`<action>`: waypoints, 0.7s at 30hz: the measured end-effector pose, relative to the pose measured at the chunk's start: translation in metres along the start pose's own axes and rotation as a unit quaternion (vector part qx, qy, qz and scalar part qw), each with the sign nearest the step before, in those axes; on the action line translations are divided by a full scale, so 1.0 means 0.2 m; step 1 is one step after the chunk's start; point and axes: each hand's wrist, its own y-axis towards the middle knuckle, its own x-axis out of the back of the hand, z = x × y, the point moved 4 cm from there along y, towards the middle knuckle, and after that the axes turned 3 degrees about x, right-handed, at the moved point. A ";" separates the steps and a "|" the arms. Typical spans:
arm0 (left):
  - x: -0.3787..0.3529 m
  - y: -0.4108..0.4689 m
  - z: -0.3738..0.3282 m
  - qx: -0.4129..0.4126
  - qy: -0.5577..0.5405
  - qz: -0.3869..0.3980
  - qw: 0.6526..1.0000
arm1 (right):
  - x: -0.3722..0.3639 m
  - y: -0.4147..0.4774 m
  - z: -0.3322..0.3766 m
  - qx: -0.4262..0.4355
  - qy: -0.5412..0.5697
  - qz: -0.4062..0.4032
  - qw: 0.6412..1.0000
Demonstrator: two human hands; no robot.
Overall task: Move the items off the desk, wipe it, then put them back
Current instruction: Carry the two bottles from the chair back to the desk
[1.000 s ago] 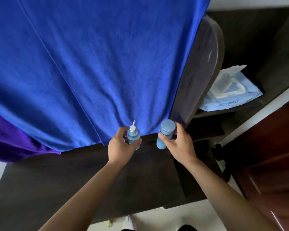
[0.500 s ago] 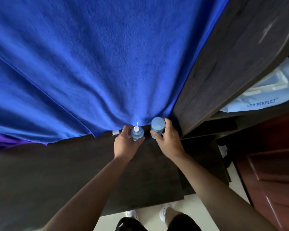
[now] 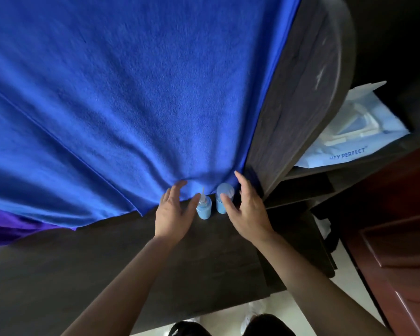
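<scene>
Two small pale-blue bottles stand upright on the dark desk [image 3: 155, 275], side by side at its far edge. They are just beside each other, and I cannot tell whether they touch. The pump bottle [image 3: 204, 210] is on the left, its thin nozzle blurring into the cloth behind it. The capped bottle [image 3: 220, 204] is on the right.

The left hand [image 3: 174, 213] is open with fingers spread, holding nothing. Its thumb lies close by the pump bottle's neck, but I cannot make out any contact. The right hand [image 3: 249, 213] is open too and grips nothing. Its thumb crosses in front of the capped bottle and hides part of its side. Whether it rests on the bottle is unclear.

A big blue towel [image 3: 131, 105] hangs over everything behind the desk and hides whatever it drapes on. Its hem reaches down to the desk's back edge right behind the bottles. A strip of purple cloth [image 3: 10, 229] shows under it at the left, cut off by the frame.

To the right, a dark wooden side panel [image 3: 301, 105] covers part of a light-blue wipes packet [image 3: 354, 141] on a shelf. The reddish-brown door [image 3: 398, 251] runs out of view. At the bottom, only a white shoe [image 3: 250, 315] and dark knees show.
</scene>
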 end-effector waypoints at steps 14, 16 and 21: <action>-0.04 -0.46 -0.37 -0.344 0.036 0.022 0.938 | 0.49 -1.02 0.00 -0.028 -0.222 -0.242 0.944; -0.12 -0.61 -0.55 -0.383 0.015 0.067 0.921 | 0.66 -1.26 -0.02 -0.054 -0.268 -0.289 0.917; -0.28 -1.26 -1.03 -0.535 0.000 0.143 0.833 | 1.06 -2.01 -0.06 -0.169 -0.322 -0.399 0.842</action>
